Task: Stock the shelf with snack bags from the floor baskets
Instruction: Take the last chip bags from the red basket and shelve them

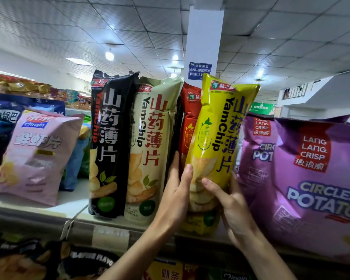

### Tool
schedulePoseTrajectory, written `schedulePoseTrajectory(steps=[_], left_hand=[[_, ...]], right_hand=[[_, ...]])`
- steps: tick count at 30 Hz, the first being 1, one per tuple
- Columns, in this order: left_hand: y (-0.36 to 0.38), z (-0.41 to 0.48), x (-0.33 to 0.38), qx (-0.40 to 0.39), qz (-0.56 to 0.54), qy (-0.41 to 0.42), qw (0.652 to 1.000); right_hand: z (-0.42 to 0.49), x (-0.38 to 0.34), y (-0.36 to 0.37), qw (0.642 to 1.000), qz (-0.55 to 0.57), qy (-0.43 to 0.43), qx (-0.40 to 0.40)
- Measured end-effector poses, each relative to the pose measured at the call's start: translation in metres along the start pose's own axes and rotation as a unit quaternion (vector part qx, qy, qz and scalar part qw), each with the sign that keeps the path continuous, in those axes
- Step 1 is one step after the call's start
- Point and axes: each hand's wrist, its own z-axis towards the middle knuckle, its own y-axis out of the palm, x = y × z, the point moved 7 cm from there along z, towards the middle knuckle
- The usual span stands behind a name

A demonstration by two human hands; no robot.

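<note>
Fingers (187, 174) of the left hand (176, 199) and of the right hand (234, 211) were curled round the lower part of a tall yellow foil YamChip bag (220, 126). The left hand grasped the bag's left edge and the right hand its right edge. The long white shelf board (69, 207) ran beneath the yellow bag, whose base sat at the board's front edge with its top leaning rightward. A large purple foil Circles Potato bag (311, 188) stood just right of the yellow bag. A tall black foil YamChip bag (109, 142) stood upright to the yellow bag's left, beyond a tall cream foil YamChip bag (150, 150), which stood just beside the left hand. A pink pillow-shaped Qinqin bag (36, 154) leaned well to the left of the yellow bag. A tall red foil bag (190, 118) stood directly behind the yellow bag and was partly hidden by it.
</note>
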Motion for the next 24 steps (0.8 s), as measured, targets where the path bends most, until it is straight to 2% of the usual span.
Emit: schedulePoseTrajectory(steps=[8, 13, 18, 24], left_hand=[[-0.006, 0.001, 0.003, 0.024, 0.062, 0.071, 0.995], [-0.008, -0.003, 0.002, 0.057, 0.147, 0.121, 0.98], [-0.01, -0.007, 0.006, 0.089, 0.167, 0.149, 0.97], [-0.006, -0.006, 0.013, 0.09, 0.186, 0.183, 0.961]], right_hand=[[0.009, 0.015, 0.02, 1.0, -0.022, -0.005, -0.02], [0.007, 0.023, 0.022, 0.998, -0.048, -0.016, -0.029], [0.008, 0.023, 0.022, 0.997, -0.062, -0.029, -0.028], [0.007, 0.025, 0.017, 0.995, -0.092, -0.034, -0.002]])
